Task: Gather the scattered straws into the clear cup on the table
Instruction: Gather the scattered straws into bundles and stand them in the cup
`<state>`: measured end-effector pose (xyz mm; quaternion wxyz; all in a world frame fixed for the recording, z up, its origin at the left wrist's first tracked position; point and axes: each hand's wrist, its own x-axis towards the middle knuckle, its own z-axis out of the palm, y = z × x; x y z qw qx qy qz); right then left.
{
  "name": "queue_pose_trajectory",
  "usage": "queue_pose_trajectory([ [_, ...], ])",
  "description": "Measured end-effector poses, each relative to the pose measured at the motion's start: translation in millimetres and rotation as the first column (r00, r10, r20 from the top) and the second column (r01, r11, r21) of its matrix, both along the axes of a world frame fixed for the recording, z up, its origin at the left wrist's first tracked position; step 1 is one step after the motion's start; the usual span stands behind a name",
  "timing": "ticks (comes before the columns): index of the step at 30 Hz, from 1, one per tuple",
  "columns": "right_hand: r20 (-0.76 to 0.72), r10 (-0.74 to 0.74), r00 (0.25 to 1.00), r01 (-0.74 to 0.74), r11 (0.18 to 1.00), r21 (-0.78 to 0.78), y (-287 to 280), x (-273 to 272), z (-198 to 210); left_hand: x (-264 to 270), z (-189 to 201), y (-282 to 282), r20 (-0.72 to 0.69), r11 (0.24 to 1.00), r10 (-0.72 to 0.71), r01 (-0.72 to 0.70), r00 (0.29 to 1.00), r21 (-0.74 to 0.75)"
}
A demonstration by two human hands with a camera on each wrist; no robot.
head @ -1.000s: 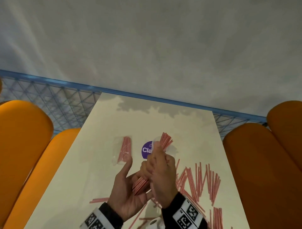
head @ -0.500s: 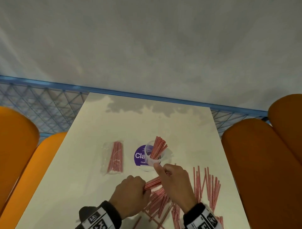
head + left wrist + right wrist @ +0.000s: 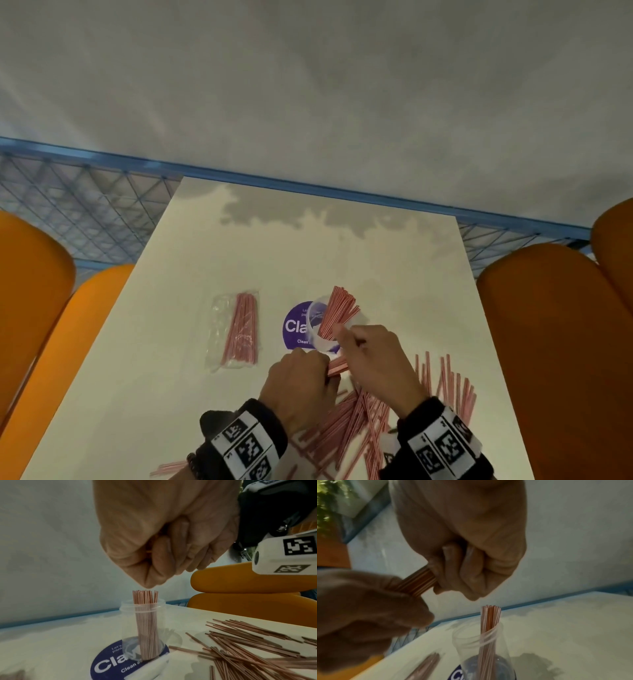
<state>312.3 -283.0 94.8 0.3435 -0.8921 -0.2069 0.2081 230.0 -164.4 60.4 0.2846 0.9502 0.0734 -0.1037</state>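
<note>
A clear cup [image 3: 317,337] stands mid-table on a purple sticker, with a sheaf of red-and-white straws [image 3: 337,313] upright in it. Just in front of it my left hand [image 3: 298,380] and right hand [image 3: 375,359] both grip one small bundle of straws [image 3: 337,366], which spans the gap between them. The right wrist view shows that bundle [image 3: 418,582] running from my right fist [image 3: 462,540] into my left hand [image 3: 359,608], above the cup [image 3: 481,649]. In the left wrist view my right hand [image 3: 197,527] hovers curled just over the cup [image 3: 144,622]. Loose straws [image 3: 359,428] lie scattered under and to the right of my wrists.
A clear bag of straws [image 3: 239,329] lies left of the cup. More loose straws [image 3: 448,383] fan out toward the right edge of the pale table [image 3: 205,274]. Orange seat cushions [image 3: 555,342] flank both sides, and a blue mesh fence runs behind.
A second ago both hands were raised, the left palm open under the bundle. They came down toward the table and the left closed on the bundle; little has moved in the last half second.
</note>
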Motion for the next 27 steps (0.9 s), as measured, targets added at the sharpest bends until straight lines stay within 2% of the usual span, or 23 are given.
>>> queue_pose_trajectory([
  [2,0.032,0.030,0.999,-0.030,1.000,0.004,0,2,0,1,2,1,0.027,1.000,-0.001,0.002,1.000,-0.018],
  [5,0.033,-0.031,0.999,0.032,0.999,-0.030,-5,21,9,9,5,16,0.046,0.991,0.037,-0.031,0.998,-0.130],
  [7,0.210,-0.087,0.974,0.109,0.989,-0.098,-9,42,15,20,3,32,0.010,0.984,0.100,-0.098,0.995,-0.146],
  [9,0.391,-0.070,0.918,0.140,0.978,-0.153,-6,56,13,37,-6,42,-0.012,0.992,0.118,-0.118,0.993,-0.035],
  [11,0.440,0.092,0.893,0.063,0.943,-0.325,6,58,2,55,-16,40,-0.025,0.992,0.122,-0.122,0.992,0.014],
  [13,0.425,0.331,0.842,-0.048,0.832,-0.553,18,55,-15,71,-27,32,-0.064,0.996,0.088,-0.087,0.994,0.013],
  [15,0.380,0.471,0.796,-0.107,0.728,-0.678,25,54,-25,82,-36,25,-0.092,0.999,0.053,-0.052,0.994,0.016],
  [17,0.395,0.456,0.798,-0.093,0.740,-0.666,25,61,-34,87,-41,22,-0.093,0.998,0.064,-0.064,0.994,0.001],
  [21,0.534,0.291,0.794,0.008,0.873,-0.487,23,71,-53,85,-45,21,-0.078,0.997,0.066,-0.068,0.995,-0.033],
  [23,0.468,0.211,0.858,-0.020,0.925,-0.380,27,73,-62,85,-45,21,-0.074,0.997,0.063,-0.066,0.995,-0.041],
  [27,0.213,0.114,0.970,-0.049,0.955,-0.292,36,71,-71,87,-48,23,-0.072,0.997,0.057,-0.060,0.996,-0.039],
])
